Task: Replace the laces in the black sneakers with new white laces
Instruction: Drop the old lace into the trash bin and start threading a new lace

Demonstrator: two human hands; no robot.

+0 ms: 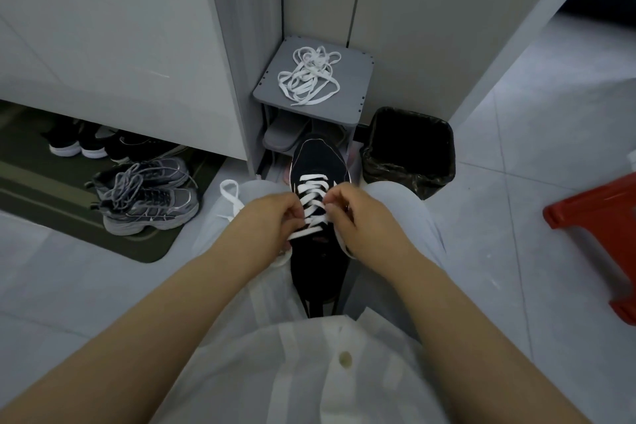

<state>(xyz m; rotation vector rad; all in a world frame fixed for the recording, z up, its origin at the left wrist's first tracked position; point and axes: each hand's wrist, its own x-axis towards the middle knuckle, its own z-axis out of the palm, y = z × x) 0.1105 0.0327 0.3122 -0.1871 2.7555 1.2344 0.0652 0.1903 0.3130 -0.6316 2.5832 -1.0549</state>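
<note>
the black sneaker [318, 162] sat between my knees [395, 200] for steadiness; my left hand [272, 220] and right hand [358, 217] each pinched the white lace [311, 198] to tighten it.

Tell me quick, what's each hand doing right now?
Left hand: closed, pinching the white lace on the black sneaker.
Right hand: closed, pinching the same white lace.

1. Your grey stand [354, 79] carried a loose tangle of white laces [307, 79] on top, and grey slippers [284, 134] lay on its lower shelf.
2. Your tiled floor [516, 183] held a dark mat [144, 248] bearing grey sneakers [148, 200], a black bin [409, 152] and a red stool [599, 217].
</note>
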